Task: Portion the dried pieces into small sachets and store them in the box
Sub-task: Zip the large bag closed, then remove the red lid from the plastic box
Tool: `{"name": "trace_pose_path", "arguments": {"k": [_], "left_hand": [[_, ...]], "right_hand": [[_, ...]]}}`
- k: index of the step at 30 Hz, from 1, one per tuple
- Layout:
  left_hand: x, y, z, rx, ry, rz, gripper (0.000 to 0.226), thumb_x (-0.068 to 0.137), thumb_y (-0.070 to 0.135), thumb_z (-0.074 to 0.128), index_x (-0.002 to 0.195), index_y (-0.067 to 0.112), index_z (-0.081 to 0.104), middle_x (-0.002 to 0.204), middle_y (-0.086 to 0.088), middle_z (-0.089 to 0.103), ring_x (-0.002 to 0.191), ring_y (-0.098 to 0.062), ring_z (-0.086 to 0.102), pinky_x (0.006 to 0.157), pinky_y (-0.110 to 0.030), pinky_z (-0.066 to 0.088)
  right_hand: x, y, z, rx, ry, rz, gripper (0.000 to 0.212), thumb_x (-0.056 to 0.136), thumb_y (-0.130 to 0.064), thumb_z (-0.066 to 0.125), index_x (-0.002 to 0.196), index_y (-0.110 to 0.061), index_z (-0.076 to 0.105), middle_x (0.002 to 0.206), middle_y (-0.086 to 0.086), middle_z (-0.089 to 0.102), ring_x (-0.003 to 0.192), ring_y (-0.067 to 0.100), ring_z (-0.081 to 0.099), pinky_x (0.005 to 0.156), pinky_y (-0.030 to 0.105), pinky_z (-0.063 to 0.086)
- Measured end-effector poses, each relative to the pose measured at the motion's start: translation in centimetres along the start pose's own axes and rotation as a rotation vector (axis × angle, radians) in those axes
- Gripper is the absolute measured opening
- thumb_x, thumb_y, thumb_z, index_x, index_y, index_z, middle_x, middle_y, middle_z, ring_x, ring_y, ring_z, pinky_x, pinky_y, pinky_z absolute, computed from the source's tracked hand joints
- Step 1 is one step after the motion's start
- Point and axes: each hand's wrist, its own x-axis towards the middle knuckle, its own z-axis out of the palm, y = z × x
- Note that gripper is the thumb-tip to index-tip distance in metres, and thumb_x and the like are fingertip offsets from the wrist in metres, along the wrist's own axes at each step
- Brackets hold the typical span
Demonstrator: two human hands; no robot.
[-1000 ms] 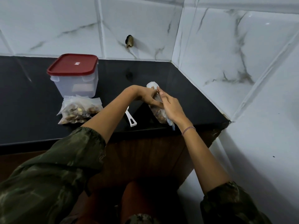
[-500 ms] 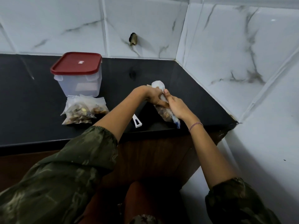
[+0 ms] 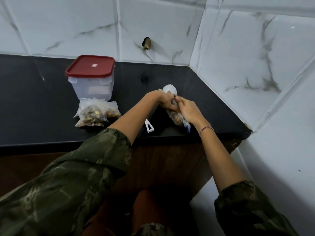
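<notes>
**As left hand and right hand grip one sachet, the box sits lidded**

Where the black counter meets the tiled wall, upper left of centre, the clear plastic box stands with its red lid seated on top. What is inside cannot be made out through the cloudy side. Just in front of its base lie the filled sachets in a small heap, clear bags holding brown and yellowish dried pieces. Right of centre, the gripped sachet leans tilted with its lower end down at the counter. Its lower half is packed with brown pieces, and its empty upper end is bunched into a white puff. The left hand curls its fingers round the neck of this bag, below the puff. The right hand wraps over the filled part, fingers bent round it, thumb raised towards the neck, and the two hands touch. A red-and-white bracelet circles the right wrist. Between the forearms a white plastic piece with a slot lies near the counter's front edge.
</notes>
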Motion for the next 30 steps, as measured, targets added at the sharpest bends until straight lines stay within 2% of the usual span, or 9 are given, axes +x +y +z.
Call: {"name": "trace_pose_path", "arguments": {"k": [2,5,8,10,16,20,24,27,30], "left_hand": [[-0.5,0.0,0.0,-0.056,0.009,0.025,0.05,0.094,0.037,0.053,0.136,0.013,0.043,0.151,-0.019,0.027,0.132,-0.031,0.037,0.109,-0.035,0.028],[-1.6,0.0,-0.1,-0.194,0.022,0.077,0.033,0.092,0.031,0.052,0.106,0.002,0.059,0.111,-0.013,0.058,0.1,-0.023,0.055,0.095,-0.037,0.042],[-3.1,-0.7,-0.6,-0.292,0.058,0.04,0.075,0.081,0.057,0.049,0.135,0.004,0.047,0.135,-0.011,0.051,0.127,-0.025,0.046,0.11,-0.038,0.034],[-3.7,-1.6,-1.3,-0.315,0.128,0.04,0.059,0.096,0.043,0.043,0.136,0.0,0.046,0.14,-0.013,0.049,0.13,-0.026,0.044,0.11,-0.035,0.031],[-7.0,-5.3,-3.6,-0.226,0.616,-0.067,0.03,0.095,0.016,0.042,0.098,-0.006,0.063,0.103,-0.023,0.065,0.1,-0.035,0.061,0.077,-0.033,0.042],[-9.2,-8.7,-3.8,-0.065,0.958,-0.29,0.03,0.09,0.02,0.046,0.107,0.006,0.066,0.107,-0.017,0.066,0.1,-0.037,0.061,0.075,-0.037,0.042],[-11.0,-11.6,-3.3,0.022,1.073,-0.593,0.031,0.091,0.027,0.048,0.114,0.013,0.063,0.122,-0.012,0.059,0.117,-0.032,0.05,0.097,-0.048,0.033],[-11.9,-13.5,-2.9,-0.043,0.951,-0.723,0.047,0.093,0.035,0.054,0.13,0.007,0.05,0.149,-0.018,0.032,0.141,-0.036,0.022,0.108,-0.064,0.019],[-11.9,-15.5,-2.7,-0.274,0.856,-0.704,0.065,0.095,0.043,0.051,0.14,0.0,0.034,0.155,-0.026,0.01,0.144,-0.041,0.006,0.109,-0.063,0.019]], "right_hand": [[-0.1,-0.2,0.0,-0.072,0.063,-0.067,0.039,0.101,-0.038,0.032,0.13,-0.023,0.055,0.125,0.004,0.062,0.114,0.022,0.057,0.093,0.035,0.045],[-0.2,-1.0,-0.3,-0.133,0.151,-0.156,0.035,0.101,-0.035,0.035,0.124,-0.02,0.058,0.124,0.002,0.062,0.113,0.022,0.056,0.099,0.041,0.042],[0.2,-2.9,-0.7,-0.228,0.188,-0.23,0.036,0.101,-0.034,0.036,0.125,-0.018,0.057,0.127,0.003,0.059,0.118,0.022,0.053,0.111,0.041,0.031],[0.6,-4.8,-0.9,-0.3,0.216,-0.283,0.038,0.101,-0.034,0.037,0.129,-0.016,0.055,0.13,0.003,0.057,0.124,0.02,0.049,0.114,0.038,0.023],[2.3,-11.5,0.7,-0.183,0.242,-0.464,0.033,0.097,-0.02,0.049,0.128,-0.012,0.056,0.13,0.004,0.057,0.121,0.02,0.051,0.101,0.028,0.037],[3.8,-15.1,3.8,-0.148,0.186,-0.522,0.041,0.089,0.003,0.051,0.129,-0.006,0.055,0.13,0.011,0.057,0.122,0.024,0.051,0.102,0.028,0.037],[5.5,-17.8,6.9,-0.297,0.038,-0.586,0.05,0.087,0.008,0.051,0.136,-0.003,0.047,0.141,0.012,0.046,0.131,0.023,0.043,0.111,0.028,0.03],[6.8,-18.7,8.4,-0.397,-0.073,-0.608,0.048,0.084,0.004,0.06,0.131,-0.002,0.053,0.139,0.011,0.049,0.128,0.023,0.046,0.109,0.029,0.033],[7.2,-18.7,8.7,-0.344,-0.065,-0.608,0.041,0.08,-0.001,0.069,0.12,-0.004,0.062,0.121,0.01,0.061,0.113,0.023,0.056,0.099,0.031,0.043]]}}
